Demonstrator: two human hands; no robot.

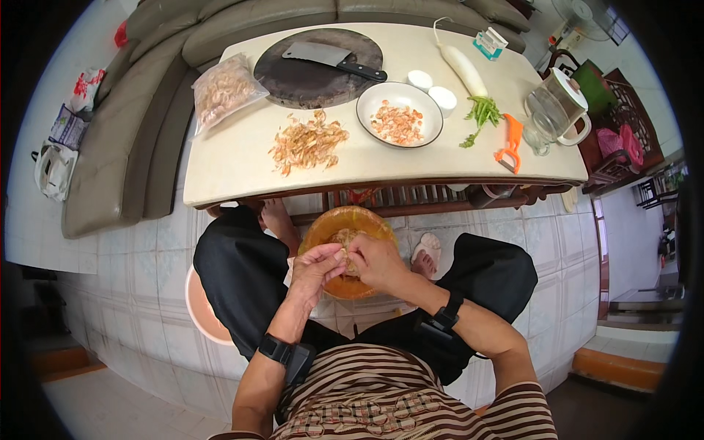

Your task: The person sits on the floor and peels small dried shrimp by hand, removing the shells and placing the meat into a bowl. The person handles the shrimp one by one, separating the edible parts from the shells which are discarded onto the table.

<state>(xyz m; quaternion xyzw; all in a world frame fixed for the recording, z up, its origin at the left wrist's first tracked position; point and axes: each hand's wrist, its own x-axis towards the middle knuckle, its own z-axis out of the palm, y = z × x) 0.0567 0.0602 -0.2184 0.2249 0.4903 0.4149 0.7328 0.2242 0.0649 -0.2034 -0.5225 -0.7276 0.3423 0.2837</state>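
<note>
Above an orange plastic basin (319, 221) on the floor, my left hand (316, 269) and my right hand (379, 261) meet, fingertips pinching a small pale dried shrimp (345, 254) between them. Shells or shrimp lie in the basin, partly hidden by my hands. On the table (236, 179) in front of me is a loose pile of dried shrimp or shells (308, 142). Right of it, a white enamel bowl (368, 129) with a dark rim holds orange peeled dried shrimp (399, 122). A clear plastic bag of dried shrimp (228, 91) lies at the table's left.
A cleaver (319, 54) rests on a round chopping board (275, 82). Farther right are two white containers (442, 100), a white radish (461, 67), green leaves (484, 111), an orange peeler (512, 137), a small carton (489, 44) and a glass jug (553, 104). A pink basin (201, 308) stands beside my left leg.
</note>
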